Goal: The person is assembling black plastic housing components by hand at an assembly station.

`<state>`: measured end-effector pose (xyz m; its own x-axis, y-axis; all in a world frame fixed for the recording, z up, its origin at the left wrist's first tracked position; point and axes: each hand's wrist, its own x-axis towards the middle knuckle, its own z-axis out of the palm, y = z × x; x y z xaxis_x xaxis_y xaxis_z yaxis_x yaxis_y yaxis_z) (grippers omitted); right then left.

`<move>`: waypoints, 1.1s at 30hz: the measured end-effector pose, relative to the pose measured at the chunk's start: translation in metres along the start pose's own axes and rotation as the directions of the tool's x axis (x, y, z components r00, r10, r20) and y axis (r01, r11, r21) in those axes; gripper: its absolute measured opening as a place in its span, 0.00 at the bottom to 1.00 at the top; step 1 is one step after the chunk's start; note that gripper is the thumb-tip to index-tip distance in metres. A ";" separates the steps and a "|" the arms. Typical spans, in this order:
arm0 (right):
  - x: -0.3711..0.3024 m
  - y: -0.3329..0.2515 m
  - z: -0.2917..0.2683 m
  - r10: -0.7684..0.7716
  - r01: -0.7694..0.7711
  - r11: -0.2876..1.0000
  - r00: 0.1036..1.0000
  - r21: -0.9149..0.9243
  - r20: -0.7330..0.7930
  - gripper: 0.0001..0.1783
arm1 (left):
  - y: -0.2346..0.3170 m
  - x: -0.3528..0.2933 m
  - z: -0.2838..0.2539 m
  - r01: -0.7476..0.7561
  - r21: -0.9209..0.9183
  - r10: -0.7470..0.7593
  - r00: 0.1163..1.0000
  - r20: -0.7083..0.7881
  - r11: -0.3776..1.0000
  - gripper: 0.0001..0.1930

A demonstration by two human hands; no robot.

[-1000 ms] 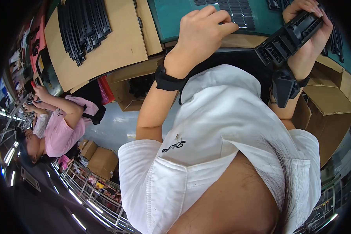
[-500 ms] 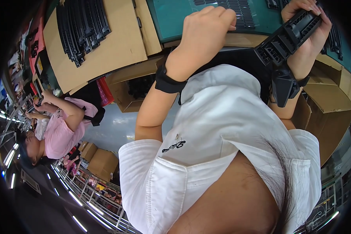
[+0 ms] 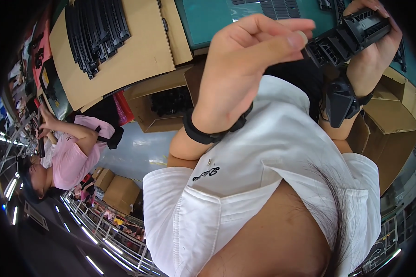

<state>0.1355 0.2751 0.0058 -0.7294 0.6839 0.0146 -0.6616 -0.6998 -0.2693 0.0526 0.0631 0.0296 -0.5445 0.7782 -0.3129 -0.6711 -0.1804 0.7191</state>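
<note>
My right hand [image 3: 372, 53] grips a long black plastic housing [image 3: 339, 44] with ribbed open compartments, its fingers along the far edge and its palm underneath. The housing is tilted, with its lower end toward my left hand [image 3: 249, 64]. That hand is closed in a pinch, thumb against the fingers, right beside this end. Whatever lies between the fingertips is too small or hidden to make out, and I cannot tell whether they touch the housing. Beyond my left hand, rows of small dark flat pieces [image 3: 282, 9] lie on the green table [image 3: 201, 23].
Several long black slotted strips [image 3: 99, 32] lie on a cardboard sheet [image 3: 143, 51] at the left. Below it stands an open carton [image 3: 148, 124] with black parts inside. Another open carton [image 3: 388, 115] stands at my right. A person in pink [image 3: 78, 143] works farther left.
My left hand has come from over the table edge to the housing's lower end, turning from a loose fist into a pinch. My right hand has shifted slightly right with the housing.
</note>
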 end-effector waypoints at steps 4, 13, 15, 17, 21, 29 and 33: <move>-0.002 0.001 0.004 0.019 -0.018 0.999 0.999 -0.038 0.030 0.04 | -0.015 -0.002 0.006 -0.004 -0.117 0.005 1.000 0.002 0.993 0.04; -0.033 0.024 0.010 -0.210 0.352 0.734 0.931 -0.581 0.299 0.22 | -0.032 0.003 0.014 -0.105 -0.181 0.105 0.994 -0.010 0.978 0.05; -0.034 0.021 0.009 -0.170 0.326 0.737 0.937 -0.592 0.304 0.26 | -0.031 0.002 0.016 -0.102 -0.206 0.101 0.995 -0.015 0.973 0.05; -0.035 0.022 0.010 -0.178 0.343 0.710 0.933 -0.615 0.314 0.26 | -0.030 0.002 0.018 -0.096 -0.255 0.093 0.995 -0.023 0.962 0.05; -0.035 0.020 0.010 -0.187 0.370 0.655 0.924 -0.659 0.333 0.26 | -0.035 0.004 0.018 -0.139 -0.157 0.139 0.990 -0.011 0.978 0.05; -0.029 0.008 0.006 -0.105 0.247 0.851 0.945 -0.464 0.310 0.25 | -0.036 0.002 0.025 -0.126 -0.267 0.120 0.992 -0.038 0.955 0.05; -0.022 0.000 0.002 0.049 -0.007 0.992 0.942 -0.127 0.332 0.23 | -0.038 0.001 0.025 -0.129 -0.250 0.122 0.992 -0.042 0.960 0.05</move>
<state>0.1515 0.2596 0.0074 -0.7773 0.5415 0.3201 -0.6291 -0.6726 -0.3897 0.0900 0.0855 0.0180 -0.6430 0.7243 -0.2488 -0.6998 -0.4237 0.5751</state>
